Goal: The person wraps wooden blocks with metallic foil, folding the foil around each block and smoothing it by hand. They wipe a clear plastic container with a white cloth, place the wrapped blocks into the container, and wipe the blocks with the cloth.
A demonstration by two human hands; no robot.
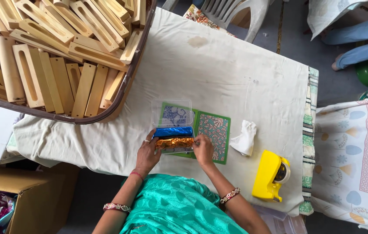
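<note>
A tub of wooden slotted blocks [58,52] sits at my far left on the counter [236,78]. My left hand [148,151] and right hand [203,149] pinch the ends of a gold foil-wrapped bar [174,142], steadying it beside a blue one [173,131]. A yellow tape dispenser [271,175] waits right.

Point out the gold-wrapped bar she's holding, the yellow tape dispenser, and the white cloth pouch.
gold-wrapped bar [174,142]: head view, middle of the foil.
yellow tape dispenser [267,174]: head view, top of the yellow body.
white cloth pouch [244,138]: head view, centre of the fabric.
</note>
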